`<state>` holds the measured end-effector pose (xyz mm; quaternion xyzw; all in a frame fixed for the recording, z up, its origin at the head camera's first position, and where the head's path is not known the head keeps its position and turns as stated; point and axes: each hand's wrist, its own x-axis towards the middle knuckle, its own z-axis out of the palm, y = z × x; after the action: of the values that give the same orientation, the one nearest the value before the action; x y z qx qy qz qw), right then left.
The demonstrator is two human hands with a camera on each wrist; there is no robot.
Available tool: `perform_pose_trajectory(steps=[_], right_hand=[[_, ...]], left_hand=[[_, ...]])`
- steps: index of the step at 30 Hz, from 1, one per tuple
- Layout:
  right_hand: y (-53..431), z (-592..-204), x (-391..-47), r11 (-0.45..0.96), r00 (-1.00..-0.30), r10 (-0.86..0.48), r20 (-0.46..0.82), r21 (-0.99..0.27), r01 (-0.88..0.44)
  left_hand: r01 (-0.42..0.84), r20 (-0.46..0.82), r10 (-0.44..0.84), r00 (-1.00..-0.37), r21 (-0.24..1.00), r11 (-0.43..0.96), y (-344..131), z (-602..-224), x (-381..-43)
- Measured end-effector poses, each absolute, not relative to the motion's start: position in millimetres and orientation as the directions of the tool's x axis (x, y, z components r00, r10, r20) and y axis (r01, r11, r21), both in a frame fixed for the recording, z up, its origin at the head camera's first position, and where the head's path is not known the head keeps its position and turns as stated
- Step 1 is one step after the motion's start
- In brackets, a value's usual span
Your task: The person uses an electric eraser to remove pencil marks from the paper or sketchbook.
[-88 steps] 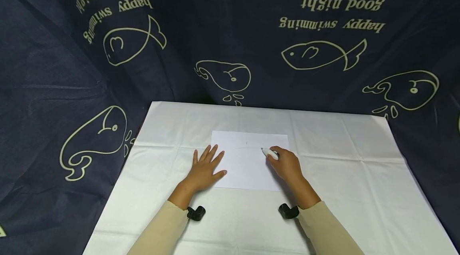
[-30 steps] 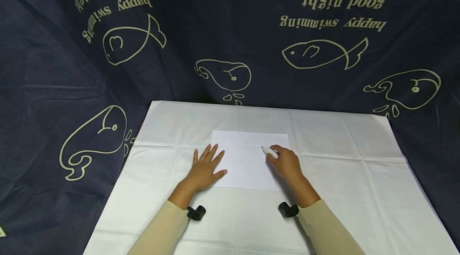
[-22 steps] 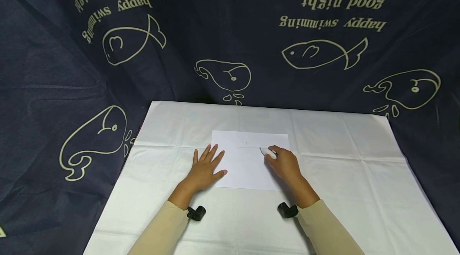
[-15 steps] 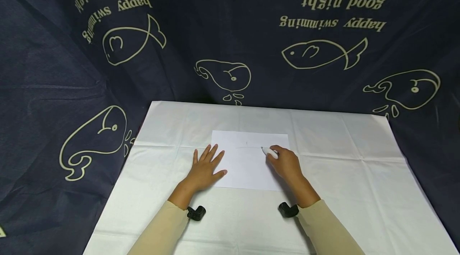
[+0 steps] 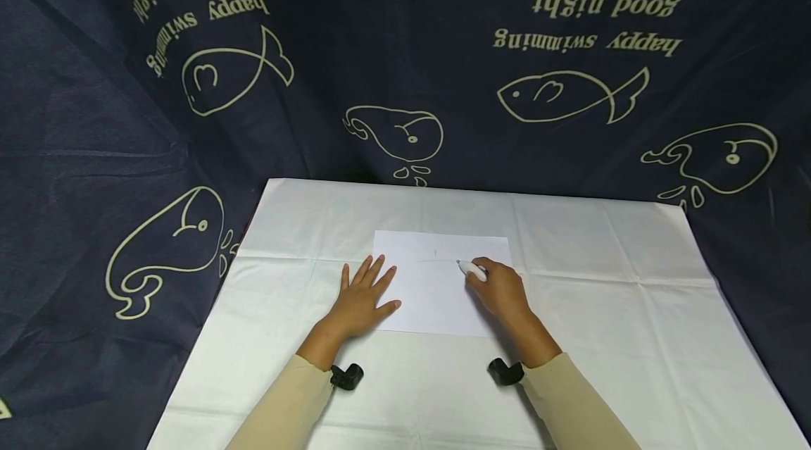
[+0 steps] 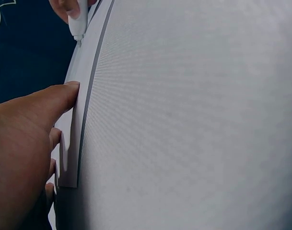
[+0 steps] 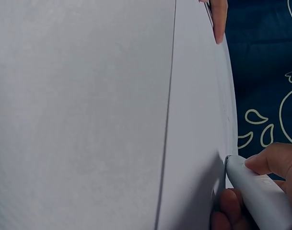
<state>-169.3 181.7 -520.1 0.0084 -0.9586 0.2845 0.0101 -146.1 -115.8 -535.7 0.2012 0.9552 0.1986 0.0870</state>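
Head view: compared with half a second earlier, the right hand [image 5: 505, 291] is shifting very slightly toward the left of the frame, carrying the tip of the pen [image 5: 472, 270] with it. Right of centre in the frame, this hand's grip is closing on the pen's barrel between thumb and fingers, with the tip pointing up and to the left. The tip is standing at the right end of a faint line [image 5: 437, 260] on the paper [image 5: 431, 295], though whether it is touching the sheet cannot be told. A short mark [image 5: 435, 253] is showing just above the line. The paper is lying flat near the middle of the tabletop [image 5: 583, 239]. Across its left edge, the left hand [image 5: 360, 305] is keeping its place; its grip is fully spread, palm down, grasping nothing and seemingly steadying the sheet. In the right wrist view, the pen is appearing at lower right. The line itself is showing no clear growth, so the small shift is probably amounting to a fine stroke or an adjustment rather than a finished step.
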Motion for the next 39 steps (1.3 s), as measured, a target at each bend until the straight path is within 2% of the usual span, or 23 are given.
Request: perform_pose_trajectory(steps=[39], right_hand=[[185.2, -515.6, -169.7, 0.841, -1.000, 0.008, 0.017, -0.541, -0.003]], left_hand=[[0.351, -0.082, 0.418, -0.905, 0.411, 0.841, -115.8, -534.9, -145.4]])
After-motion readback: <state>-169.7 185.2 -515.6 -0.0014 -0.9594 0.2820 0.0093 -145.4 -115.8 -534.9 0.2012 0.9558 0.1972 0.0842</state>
